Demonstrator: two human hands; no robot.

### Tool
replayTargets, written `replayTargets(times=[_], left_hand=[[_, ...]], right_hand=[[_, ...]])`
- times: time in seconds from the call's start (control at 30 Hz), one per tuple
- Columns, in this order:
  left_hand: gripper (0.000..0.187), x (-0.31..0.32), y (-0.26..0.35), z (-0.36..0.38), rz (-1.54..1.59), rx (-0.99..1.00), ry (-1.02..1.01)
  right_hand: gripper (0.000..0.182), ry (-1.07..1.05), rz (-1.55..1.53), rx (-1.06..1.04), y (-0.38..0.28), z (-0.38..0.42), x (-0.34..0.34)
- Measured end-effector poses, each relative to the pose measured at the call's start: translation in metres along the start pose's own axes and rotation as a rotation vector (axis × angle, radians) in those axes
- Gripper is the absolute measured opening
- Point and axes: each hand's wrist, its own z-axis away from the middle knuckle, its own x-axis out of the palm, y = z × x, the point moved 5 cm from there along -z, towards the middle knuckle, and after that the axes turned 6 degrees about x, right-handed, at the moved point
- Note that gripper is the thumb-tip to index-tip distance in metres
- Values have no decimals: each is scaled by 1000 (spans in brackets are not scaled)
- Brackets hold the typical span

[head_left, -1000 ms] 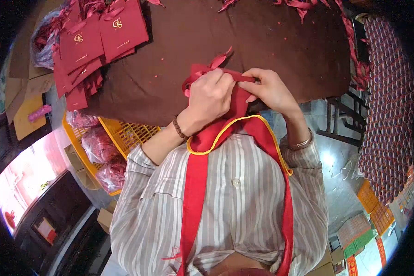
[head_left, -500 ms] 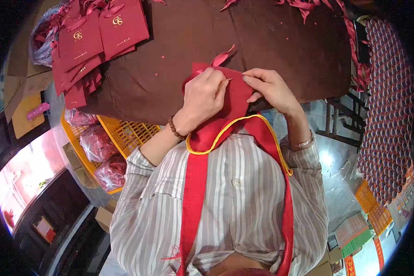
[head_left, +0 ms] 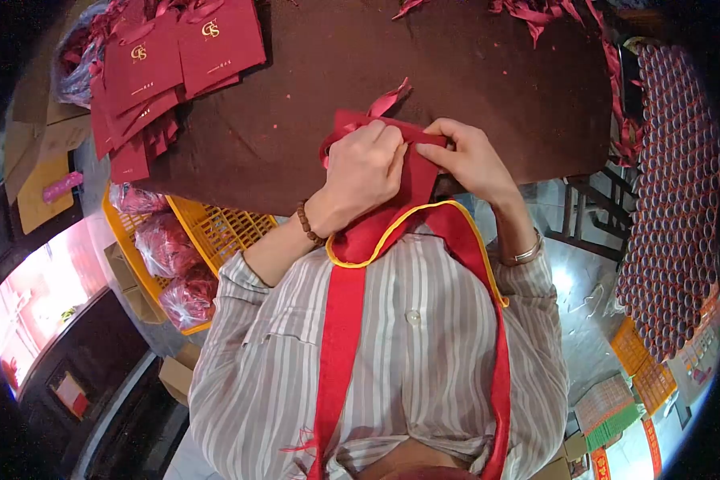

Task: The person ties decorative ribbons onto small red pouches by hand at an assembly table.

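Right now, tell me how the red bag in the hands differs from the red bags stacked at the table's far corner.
The red bag in the hands is held up at the table's near edge, pinched between the left hand and the right hand; the stacked bags lie flat and untouched. The held bag shows no print from here; the stacked bags show gold logos. The held bag is single; the stacked ones overlap in a pile. Both are dark red with ribbon.

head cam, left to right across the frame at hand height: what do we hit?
Stack of red paper bags → left hand → red bag being held → right hand → patterned red-and-blue sheet at the far right edge.
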Motion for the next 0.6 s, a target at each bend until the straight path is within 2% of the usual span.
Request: replayTargets(times=[0.23,0.33,0.53,0.6], left_hand=[[14,4,10,-1,-105,140,55],[14,9,4,4,-85,144,65],[12,12,2,3,-76,117,77],[11,12,6,0,-118,130,60]], right_hand=[[15,-7,-46,-17,1,3,0],[16,-44,-198,106,3,5,2],[19,-77,-119,146,4,2,0],[18,-51,6,111,2,2,-3]])
